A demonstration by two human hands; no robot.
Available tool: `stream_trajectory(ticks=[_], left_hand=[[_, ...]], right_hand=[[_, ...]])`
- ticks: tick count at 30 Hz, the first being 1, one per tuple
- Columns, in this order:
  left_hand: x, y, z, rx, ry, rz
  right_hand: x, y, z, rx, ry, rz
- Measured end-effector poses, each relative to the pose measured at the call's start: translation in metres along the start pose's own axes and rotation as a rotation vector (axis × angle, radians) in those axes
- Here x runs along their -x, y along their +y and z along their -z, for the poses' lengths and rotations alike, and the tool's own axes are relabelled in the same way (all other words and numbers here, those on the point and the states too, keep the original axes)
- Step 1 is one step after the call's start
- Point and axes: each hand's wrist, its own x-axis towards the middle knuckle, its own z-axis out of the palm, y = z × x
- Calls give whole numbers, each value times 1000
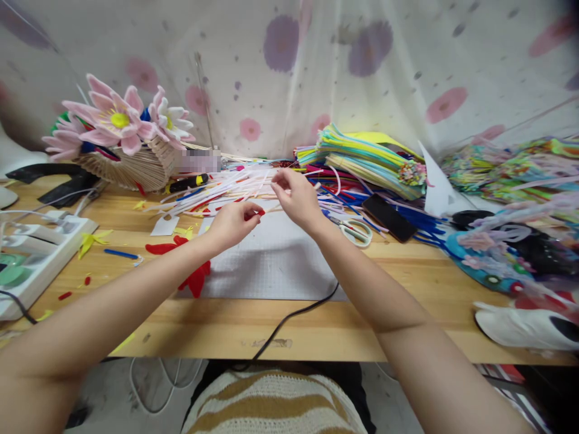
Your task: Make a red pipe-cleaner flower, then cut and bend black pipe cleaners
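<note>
My left hand (236,224) is closed in a pinch above the grey cutting mat (275,265). A small red piece (262,213) shows at its fingertips; its exact kind is too small to tell. A thin pale strand (272,210) runs from there toward my right hand (296,196), which is raised slightly higher with thumb and fingers drawn together. Whatever lies between those right fingertips is hidden or too fine to make out. Beneath my left forearm, a red fuzzy petalled shape (196,278) lies partly covered, over the mat's left edge.
Loose pipe cleaners (217,194) spread behind my hands, with bundled ones (362,160) at the back. Scissors (356,232) and a phone (389,217) lie to the right. A pink flower basket (131,166) and a power strip (49,259) stand left. A black cable (294,313) crosses the table's front edge.
</note>
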Motion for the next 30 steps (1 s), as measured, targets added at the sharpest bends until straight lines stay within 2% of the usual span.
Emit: stream_trajectory(ticks=[2,6,10,13,19,25,28,30], left_hand=[[-4,-3,0,96,-26,49],[-8,4,3,288,-76,164],[-6,17,8,328,-92,226],[-5,18,11,335,-114,220],[-7,6,7,316,-119,262],[-12,8,0,305,-148,261],[-13,11,-1,342,-125,298],[-14,12,0,397,-108,341]], right_hand=[[21,3,-4,-36,36,22],[45,18,-28,-205,-151,-135],[38,24,-50,-621,-316,-357],[32,20,-55,-783,-299,-442],[39,19,-55,-795,-215,-328],[45,22,-53,-572,-51,-178],[47,23,-53,-494,-54,-180],[49,27,-50,-471,-105,-196]])
